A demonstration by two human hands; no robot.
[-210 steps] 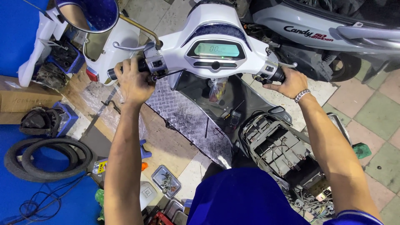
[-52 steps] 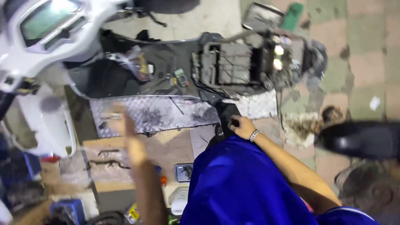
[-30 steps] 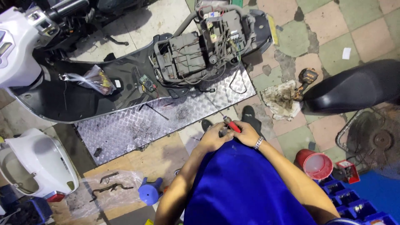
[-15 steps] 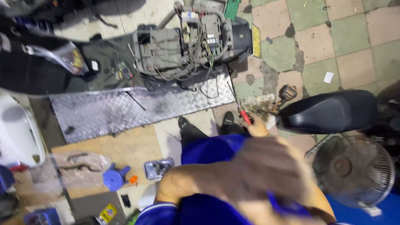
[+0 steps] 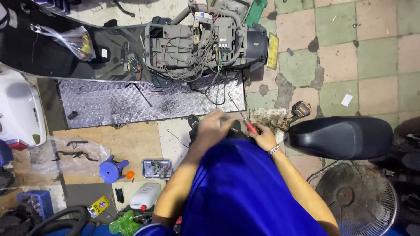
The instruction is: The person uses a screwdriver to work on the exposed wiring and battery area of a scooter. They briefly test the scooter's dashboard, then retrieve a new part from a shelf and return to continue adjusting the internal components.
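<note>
1. Screwdriver (image 5: 246, 121), red handle, thin shaft: gripped in right hand (image 5: 265, 137), fingers curled shut around the handle, tip angled up over the tread plate (image 5: 144, 103). Held low in front of the blue-clad torso, just short of the scooter (image 5: 192, 43).
2. Left hand (image 5: 215, 126): blurred, beside the right, fingers bent over something dark; closure on it cannot be told.
3. Risk, slip: hands close together near a bare tip; jab to the left hand likely if the shaft skids.
4. Risk, short circuit: wiring (image 5: 205, 61) loose and exposed in the open bay; metal shaft bridging terminals possible. Multimeter (image 5: 132, 62) resting in the footwell, leads trailing over the plate, liable to snag.
5. Risk, footing: plate edge, drill (image 5: 299, 109) on a dirty rag, and detached seat (image 5: 341, 137) crowd the floor near the right elbow.
6. Risk, lost parts: small tray (image 5: 157, 168) of fasteners on the floor beside a blue stool (image 5: 111, 168); easily kicked.
</note>
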